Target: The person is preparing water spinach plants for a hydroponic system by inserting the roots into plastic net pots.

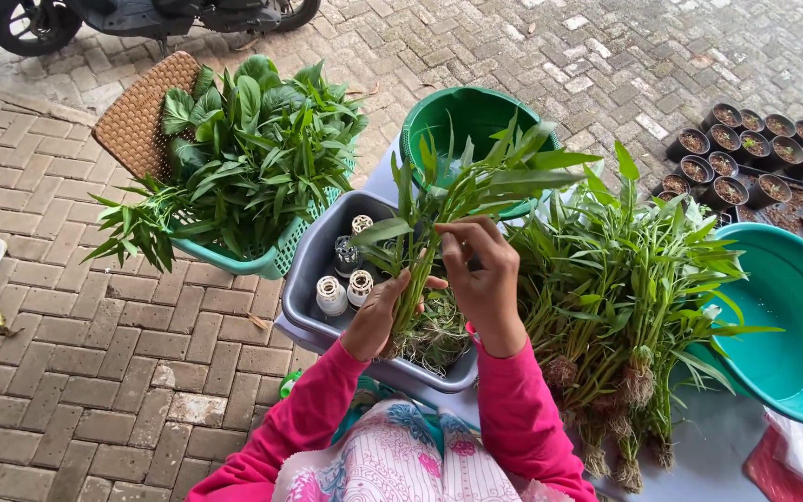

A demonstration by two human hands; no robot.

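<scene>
My left hand (375, 316) grips the lower stems of a small bunch of leafy green plants (462, 186), just above their tangled roots. My right hand (483, 279) pinches a stem of the same bunch higher up. Both hands hover over a grey tub (313, 270) that holds three small white net cups (346, 279) and a clump of roots. Both arms are in pink sleeves.
A pile of rooted green plants (625, 279) lies to the right on a pale table. A teal basket of cut leaves (243, 149) stands at left, a green bucket (462, 112) behind, a teal basin (792, 316) at right. Black pots of soil (736, 153) sit far right.
</scene>
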